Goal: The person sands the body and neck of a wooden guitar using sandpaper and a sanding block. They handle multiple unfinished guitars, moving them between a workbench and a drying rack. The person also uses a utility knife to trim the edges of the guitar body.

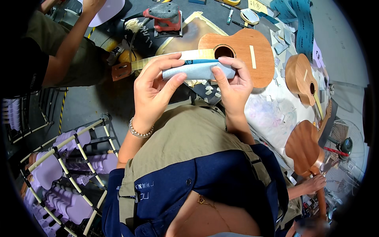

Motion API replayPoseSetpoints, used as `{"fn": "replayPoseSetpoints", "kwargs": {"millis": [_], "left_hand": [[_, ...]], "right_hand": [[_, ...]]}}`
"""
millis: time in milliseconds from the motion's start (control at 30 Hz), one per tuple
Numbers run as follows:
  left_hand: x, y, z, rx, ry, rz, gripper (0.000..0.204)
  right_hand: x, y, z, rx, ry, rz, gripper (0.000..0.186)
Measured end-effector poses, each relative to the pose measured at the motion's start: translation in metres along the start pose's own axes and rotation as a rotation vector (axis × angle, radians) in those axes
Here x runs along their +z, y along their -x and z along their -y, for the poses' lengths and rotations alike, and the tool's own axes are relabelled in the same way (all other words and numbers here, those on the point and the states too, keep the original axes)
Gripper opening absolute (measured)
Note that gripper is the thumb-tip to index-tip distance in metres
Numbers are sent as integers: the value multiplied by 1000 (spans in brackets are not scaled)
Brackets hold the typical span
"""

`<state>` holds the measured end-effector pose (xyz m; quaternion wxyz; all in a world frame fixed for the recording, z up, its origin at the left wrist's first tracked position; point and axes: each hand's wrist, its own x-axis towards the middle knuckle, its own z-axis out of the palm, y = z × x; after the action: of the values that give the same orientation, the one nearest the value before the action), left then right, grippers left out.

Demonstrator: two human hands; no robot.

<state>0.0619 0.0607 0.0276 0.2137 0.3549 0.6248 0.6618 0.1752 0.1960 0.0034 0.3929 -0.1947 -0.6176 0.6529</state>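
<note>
A folded piece of sandpaper (197, 72), pale grey with a blue face showing along its upper edge, stretches level between my hands. My left hand (151, 87) grips one end, thumb in front and fingers behind. The other end is pinched by my right hand (236, 86), its thumb pressed on the grey side. Just beyond lies a small wooden ukulele (260, 45) with a round sound hole and a pale strip on its top. Its neck (158, 59), covered in pale tape, runs left behind my left fingers to the headstock (121, 71).
Past the ukulele sits a red and grey power sander (166, 17). More ukuleles (296, 77) and sandpaper scraps lie rightward, below hanging blue sandpaper strips (302, 31). A rack (75, 138) holds purple pieces at lower left. Other people's arms show at left (69, 51) and lower right (314, 184).
</note>
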Motion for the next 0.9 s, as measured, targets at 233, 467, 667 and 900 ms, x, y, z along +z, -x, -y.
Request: {"fn": "replayPoseSetpoints", "kwargs": {"millis": [233,467,667,900], "left_hand": [[-1,3,5,-73,204,-82,19],[-4,9,12,-218,360,-235,13],[11,9,22,-149,542,-340,16],[16,-3,7,-70,627,-383,45]], "right_hand": [[-2,1,1,-169,105,14,20],[11,1,6,-172,128,8,13],[16,-1,4,-117,-73,-64,32],[18,-2,-1,-171,-67,-90,37]]}}
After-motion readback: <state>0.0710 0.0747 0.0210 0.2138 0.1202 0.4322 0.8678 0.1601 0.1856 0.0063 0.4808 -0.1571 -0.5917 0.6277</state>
